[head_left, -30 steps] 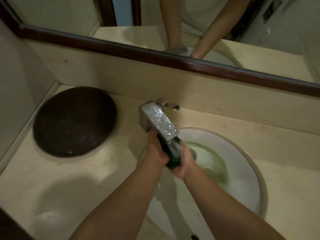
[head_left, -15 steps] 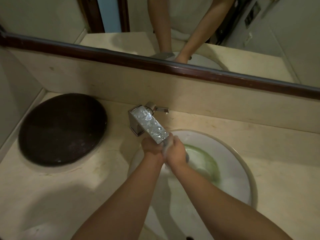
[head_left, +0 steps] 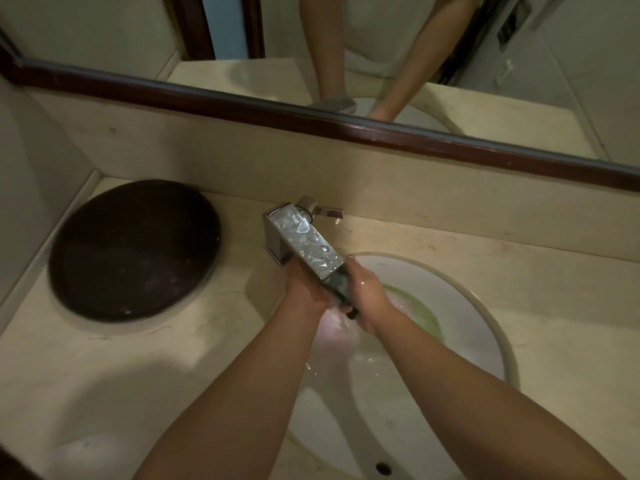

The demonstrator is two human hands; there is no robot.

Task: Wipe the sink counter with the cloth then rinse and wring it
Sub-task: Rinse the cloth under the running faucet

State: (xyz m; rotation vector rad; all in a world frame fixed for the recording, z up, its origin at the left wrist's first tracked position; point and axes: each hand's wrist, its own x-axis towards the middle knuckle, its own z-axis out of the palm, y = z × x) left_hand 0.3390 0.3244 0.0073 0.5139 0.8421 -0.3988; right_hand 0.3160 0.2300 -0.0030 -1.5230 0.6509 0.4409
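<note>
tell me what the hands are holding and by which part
Both hands hold the dark cloth, bunched under the faucet spout: the left hand grips its left side, the right hand its right side.

Half a second ago the hands were pressed tight together and hid the cloth. Now the cloth peeks out again as a dark strip. It is squeezed between the left hand at its 9 o'clock and the right hand at its 3 o'clock, and its tip pokes out toward 6 o'clock.
</note>
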